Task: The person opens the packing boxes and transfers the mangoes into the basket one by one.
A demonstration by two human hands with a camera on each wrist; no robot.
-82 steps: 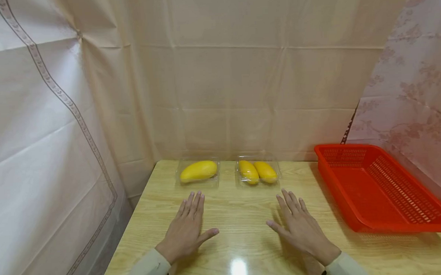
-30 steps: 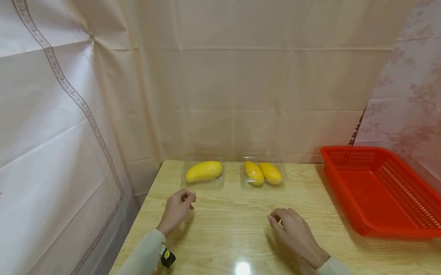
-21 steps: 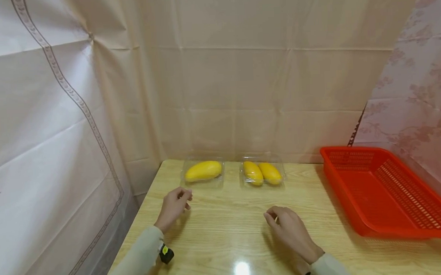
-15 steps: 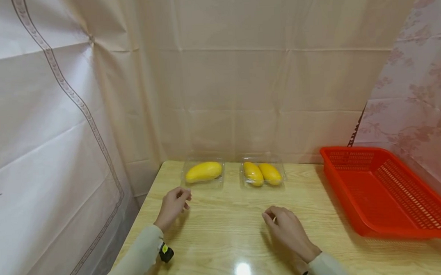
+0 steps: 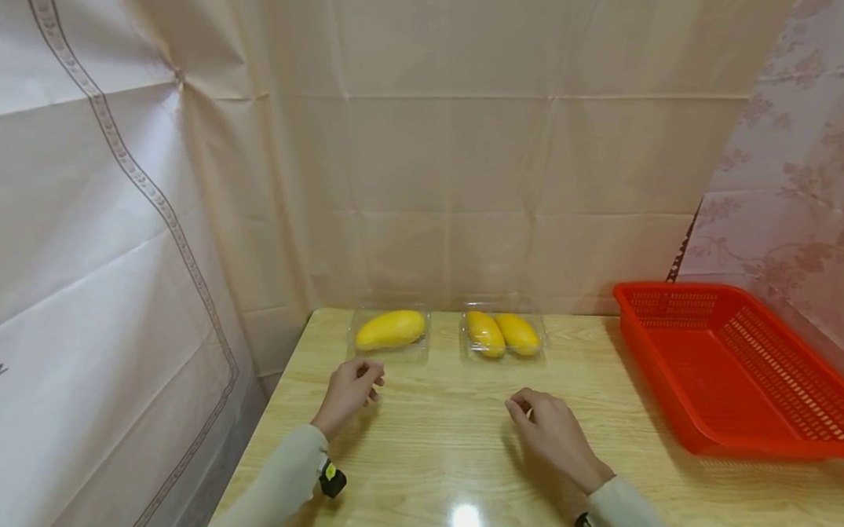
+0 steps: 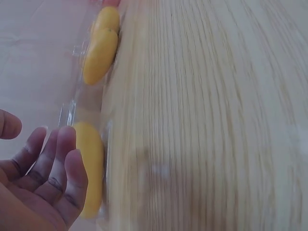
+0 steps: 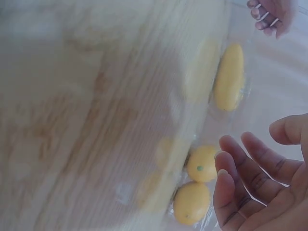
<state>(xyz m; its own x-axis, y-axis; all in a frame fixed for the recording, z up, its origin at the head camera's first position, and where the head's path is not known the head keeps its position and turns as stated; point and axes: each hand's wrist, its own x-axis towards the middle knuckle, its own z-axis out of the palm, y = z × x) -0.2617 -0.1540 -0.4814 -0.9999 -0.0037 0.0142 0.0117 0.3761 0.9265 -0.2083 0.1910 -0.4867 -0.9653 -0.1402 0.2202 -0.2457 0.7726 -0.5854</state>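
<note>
In the head view, one long yellow mango (image 5: 391, 329) lies in a clear plastic box (image 5: 423, 351) at the back left of the table. Right of it, a second clear box (image 5: 541, 356) holds two mangoes, a left mango (image 5: 485, 334) and a right mango (image 5: 518, 334). My left hand (image 5: 347, 394) hovers just in front of the single mango's box, fingers loosely curled and holding nothing. Farther forward of the two-mango box, my right hand (image 5: 553, 432) is also loosely curled around nothing. Both wrist views show gaps between fingers and thumb. Neither hand touches a box.
A red plastic basket (image 5: 672, 410) with slotted sides stands on the right of the wooden table (image 5: 430, 444). Beige cloth (image 5: 432, 176) hangs behind the table, and pale sheets close off the left and right sides.
Both hands, earlier flat with straight fingers, are now loosely curled. The left hand has lately shifted slightly right. The boxes and basket stay put while the head view has shifted a little.
</note>
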